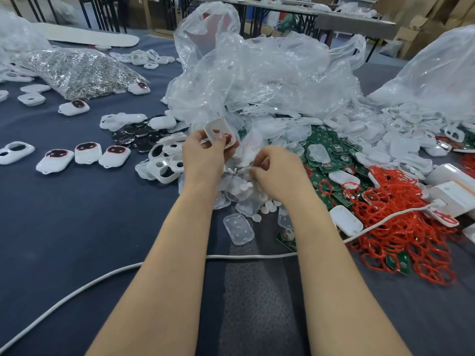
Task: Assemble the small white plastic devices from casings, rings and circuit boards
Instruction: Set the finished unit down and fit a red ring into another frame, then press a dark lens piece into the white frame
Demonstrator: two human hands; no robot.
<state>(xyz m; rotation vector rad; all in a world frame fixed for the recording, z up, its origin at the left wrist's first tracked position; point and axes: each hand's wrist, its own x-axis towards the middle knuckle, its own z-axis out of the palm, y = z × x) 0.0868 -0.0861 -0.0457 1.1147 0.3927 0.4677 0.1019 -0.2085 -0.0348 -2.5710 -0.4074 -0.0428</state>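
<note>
The left hand (203, 153) grips a white casing (218, 130) between thumb and curled fingers, raised above the heap. The casing is tilted, its long axis running from upper left down to lower right, its holed face turned towards the camera; a red ring (227, 136) shows at its lower end by the fingertips. The right hand (279, 168) hangs just beside it, fingers curled down into a pile of clear covers (238, 228) and small white discs (267, 204); whether it pinches a piece cannot be told.

To the right lie green circuit boards (331, 150), then a tangle of loose red rings (403, 227). A white cable (257, 256) runs under both forearms. Crumpled clear bags (257, 73) rise behind the hands. To the left, casings with dark centres (88, 151) lie in a row on the dark blue table cover (77, 227).
</note>
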